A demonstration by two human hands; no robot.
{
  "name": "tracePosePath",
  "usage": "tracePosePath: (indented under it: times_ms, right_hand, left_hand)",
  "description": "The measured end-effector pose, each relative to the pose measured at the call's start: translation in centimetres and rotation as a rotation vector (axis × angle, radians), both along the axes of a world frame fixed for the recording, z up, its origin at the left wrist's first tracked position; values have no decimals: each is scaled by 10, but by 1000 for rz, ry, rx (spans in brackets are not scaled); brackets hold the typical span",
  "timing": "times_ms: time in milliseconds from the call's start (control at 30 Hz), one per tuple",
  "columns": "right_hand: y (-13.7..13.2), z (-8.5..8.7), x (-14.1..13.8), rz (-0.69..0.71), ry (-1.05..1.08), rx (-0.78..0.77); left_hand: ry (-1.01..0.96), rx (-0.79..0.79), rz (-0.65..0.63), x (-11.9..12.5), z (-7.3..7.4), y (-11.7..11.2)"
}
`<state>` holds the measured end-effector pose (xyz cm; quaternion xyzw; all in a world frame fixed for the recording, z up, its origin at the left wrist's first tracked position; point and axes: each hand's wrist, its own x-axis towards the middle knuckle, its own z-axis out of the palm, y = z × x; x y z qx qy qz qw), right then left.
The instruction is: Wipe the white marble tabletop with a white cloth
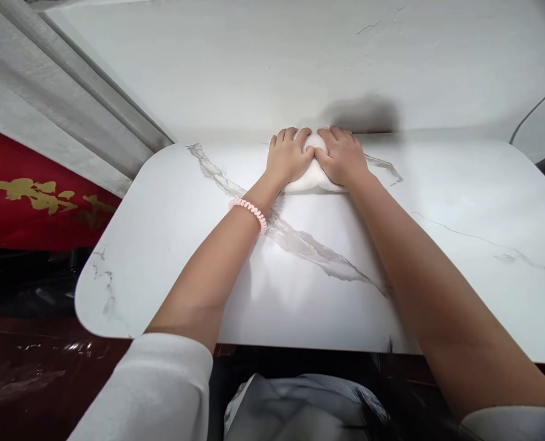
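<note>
A soft white bundle [313, 179] lies on the white marble-patterned table near its far edge, against the wall. Its surface looks smooth and rounded, but I cannot tell whether it is cloth or something else. My left hand [289, 154] grips its left side, with the fingers bent over the far part. On the right side, my right hand [343, 154] holds it the same way. The thumbs almost meet in the middle, and a strip of the bundle shows between and below them. Both palms cover much of it.
The table [162, 245] has rounded left corners and grey veins. Behind it rises a white wall [254, 61]. A grey-white curtain [61, 79] hangs at the left, above a red cloth with gold marks [47, 196]. A pink coiled band [251, 209] circles my left wrist.
</note>
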<state>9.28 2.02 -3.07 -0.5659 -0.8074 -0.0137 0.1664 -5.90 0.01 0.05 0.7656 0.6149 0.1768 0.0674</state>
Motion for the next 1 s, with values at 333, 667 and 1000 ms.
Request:
tracePosePath:
  times_ms: [333, 667, 1000]
  right_hand:
    - [-9, 8, -8, -60, -60, -28]
    - [-122, 8, -27, 41, 45, -67]
    - [-283, 23, -64, 92, 21, -58]
  left_hand:
    - [7, 52, 11, -6, -9, 5]
    - [112, 27, 14, -26, -1, -117]
    - [223, -13, -5, -62, 7, -271]
